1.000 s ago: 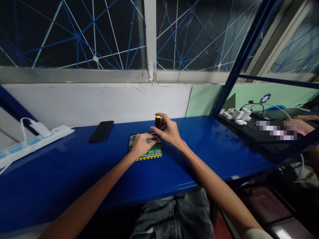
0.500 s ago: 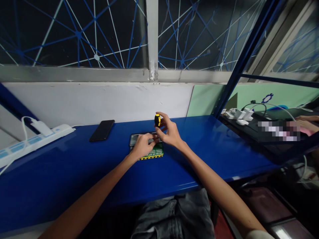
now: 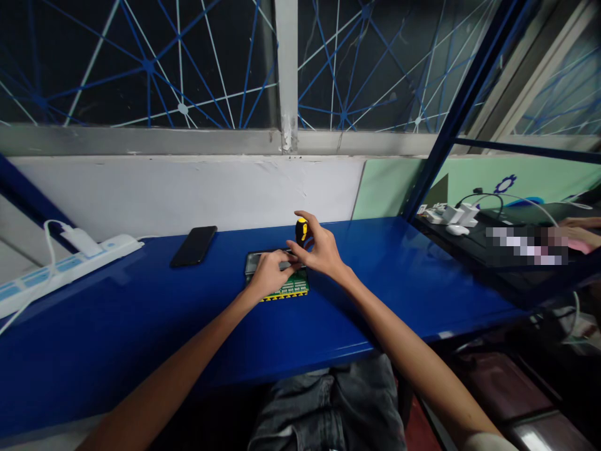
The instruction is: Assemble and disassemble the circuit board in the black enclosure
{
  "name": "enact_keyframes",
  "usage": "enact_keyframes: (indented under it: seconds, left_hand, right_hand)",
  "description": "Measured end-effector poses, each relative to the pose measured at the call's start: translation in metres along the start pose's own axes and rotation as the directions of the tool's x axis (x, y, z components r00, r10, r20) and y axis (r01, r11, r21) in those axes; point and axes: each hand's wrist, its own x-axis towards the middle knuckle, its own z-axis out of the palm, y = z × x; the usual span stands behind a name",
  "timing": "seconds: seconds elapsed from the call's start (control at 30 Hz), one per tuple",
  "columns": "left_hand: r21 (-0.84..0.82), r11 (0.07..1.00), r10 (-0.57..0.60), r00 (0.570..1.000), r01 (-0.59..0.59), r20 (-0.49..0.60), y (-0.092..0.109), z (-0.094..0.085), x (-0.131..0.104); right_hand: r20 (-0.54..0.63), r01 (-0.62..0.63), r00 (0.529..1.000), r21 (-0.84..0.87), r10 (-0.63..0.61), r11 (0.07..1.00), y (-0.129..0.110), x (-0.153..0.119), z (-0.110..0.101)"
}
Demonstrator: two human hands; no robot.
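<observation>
My right hand [image 3: 323,248] holds a small screwdriver [image 3: 301,232] with a stubby black and yellow handle. Its handle stands nearly upright between the thumb and curled fingers, with the index fingertip raised near the top. My left hand [image 3: 272,274] is closed in a pinch just left of and below the handle. What lies between its fingertips is hidden. Beneath both hands, an open bit case [image 3: 295,287] rests on the table, green inside with rows of small silvery pieces and a yellow front edge. Its dark-framed lid part [image 3: 252,263] is partly covered by my left hand.
A black phone [image 3: 194,245] lies on the blue table [image 3: 211,338] to the left. Farther left is a white power strip [image 3: 94,254] with a plugged-in charger. White adapters [image 3: 460,215] sit on the dark desk at right, near another person's hand [image 3: 582,235].
The screwdriver handle has shifted slightly right and down, deeper into my right hand. My right thumb has moved a little up and left. The left hand and case stay nearly in place.
</observation>
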Motion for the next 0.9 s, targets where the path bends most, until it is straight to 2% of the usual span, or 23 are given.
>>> enact_keyframes:
  seconds: [0.3,0.47,0.6,0.9]
  left_hand:
    - [-0.008,1.0,0.019,1.0,-0.019,0.023,0.0014,0.0004,-0.0012]
    - [0.025,0.999,0.033,0.999,-0.032,-0.024,0.0012,0.0015,-0.0014]
    - [0.071,0.997,0.023,0.995,-0.016,-0.092,0.002,0.0015,-0.0015]
    - [0.066,0.996,0.063,0.994,-0.057,-0.091,-0.0001,0.004,-0.0007]
  right_hand:
    - [0.019,0.026,0.999,0.077,-0.028,0.997,-0.0033,-0.0016,-0.002]
    - [0.012,0.024,1.0,0.081,-0.025,0.996,-0.003,-0.0011,-0.0015]
    - [0.011,0.026,1.0,0.061,-0.027,0.998,-0.0022,-0.0004,-0.0013]
    - [0.0,0.057,0.998,-0.019,-0.057,0.998,0.0019,-0.002,0.0021]
